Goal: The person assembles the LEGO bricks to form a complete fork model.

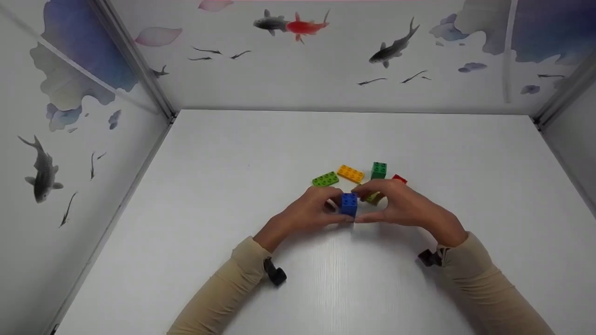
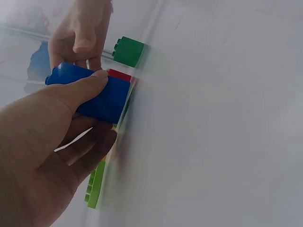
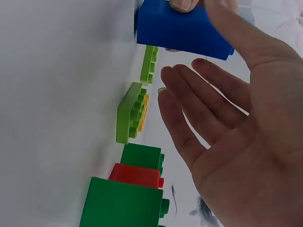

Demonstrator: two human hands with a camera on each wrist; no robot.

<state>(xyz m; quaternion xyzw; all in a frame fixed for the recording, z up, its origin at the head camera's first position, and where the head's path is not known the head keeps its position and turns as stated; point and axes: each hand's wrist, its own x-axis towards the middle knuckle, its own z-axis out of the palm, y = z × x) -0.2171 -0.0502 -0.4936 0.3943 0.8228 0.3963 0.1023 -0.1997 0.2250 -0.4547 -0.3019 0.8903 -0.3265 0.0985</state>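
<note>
My left hand (image 1: 312, 207) pinches an upright blue block (image 1: 349, 204) between thumb and fingers, with the studs on its top facing up. A faint seam crosses the side of the blue block (image 3: 182, 28) in the right wrist view. Beside it on the right, my right hand (image 1: 400, 204) arches with its thumb tip close to the block's near bottom edge. The fingers of that right hand (image 3: 222, 127) are spread and loosely extended in the right wrist view, with no brick between them. In the left wrist view, the left thumb lies across the face of the blue block (image 2: 104, 97).
Beyond the hands lie a lime plate brick (image 1: 325, 179), a yellow plate brick (image 1: 350, 173), a green brick (image 1: 379, 170) and a red brick (image 1: 399, 178) partly behind the right hand. Another lime brick (image 3: 125, 113) sits under that hand. Walls enclose the white table (image 1: 223, 153).
</note>
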